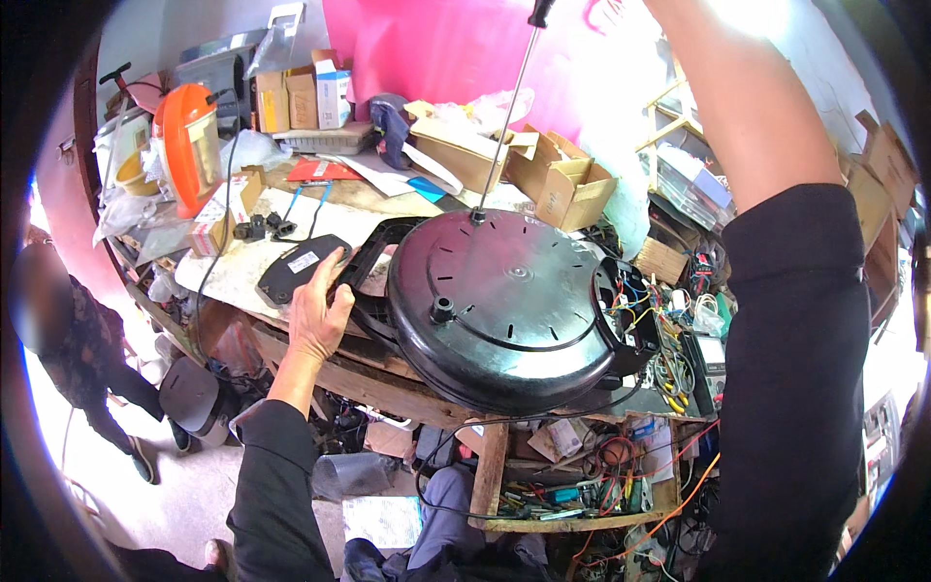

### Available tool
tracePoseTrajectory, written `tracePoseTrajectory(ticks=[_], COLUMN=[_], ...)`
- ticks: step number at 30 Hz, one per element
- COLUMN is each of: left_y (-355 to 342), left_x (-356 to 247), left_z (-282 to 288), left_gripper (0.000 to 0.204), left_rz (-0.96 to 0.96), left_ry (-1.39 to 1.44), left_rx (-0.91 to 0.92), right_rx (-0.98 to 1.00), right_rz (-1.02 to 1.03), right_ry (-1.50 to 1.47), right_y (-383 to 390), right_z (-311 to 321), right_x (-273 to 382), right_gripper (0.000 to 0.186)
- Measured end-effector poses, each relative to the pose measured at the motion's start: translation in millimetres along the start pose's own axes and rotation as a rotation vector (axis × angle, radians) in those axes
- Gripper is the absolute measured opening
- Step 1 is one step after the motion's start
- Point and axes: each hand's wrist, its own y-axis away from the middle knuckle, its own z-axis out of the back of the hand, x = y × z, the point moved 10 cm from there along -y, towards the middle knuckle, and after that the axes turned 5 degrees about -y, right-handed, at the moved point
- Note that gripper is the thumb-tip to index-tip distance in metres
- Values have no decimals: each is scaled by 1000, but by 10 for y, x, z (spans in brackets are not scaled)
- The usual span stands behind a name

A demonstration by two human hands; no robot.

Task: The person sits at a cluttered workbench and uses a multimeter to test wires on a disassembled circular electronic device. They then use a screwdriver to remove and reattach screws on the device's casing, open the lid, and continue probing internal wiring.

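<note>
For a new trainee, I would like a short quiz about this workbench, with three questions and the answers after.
1. True or false: the tip of the screwdriver is at a post on the black housing.
2. Coloured wires show at the housing's: A) left, B) right, C) near side.
3. What flat thing with a white label lies by the left hand?

Key: 1. True. 2. B. 3. The black plate.

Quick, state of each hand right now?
Left hand: open, at the edge of the flat, rounded black plastic piece; contact unclear.
Right hand: out of view, so grip can't be told.
</note>
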Motion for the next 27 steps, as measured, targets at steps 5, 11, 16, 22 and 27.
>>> tracePoseTrajectory(ticks=[5,11,16,22,27], left_y=[74,63,51,46,61], left_x=[40,51,61,50,52], left_z=[153,105,83,56,136], left_gripper=[62,60,60,58,54], left_rz=[39,50,15,72,69], left_ry=[-21,-5,-18,-36,-67], left_rx=[-7,6,-17,21,-14], right_rx=[-91,-98,-124,-609,-477], right_rz=[59,175,355,267,32], right_ry=[-510,-300,-1082,-1408,-1190], right_y=[789,459,490,239,251], right_z=[-148,-216,-386,-1121,-1922], right_x=[577,255,236,-227,10], right_gripper=[22,29,64,18,38])
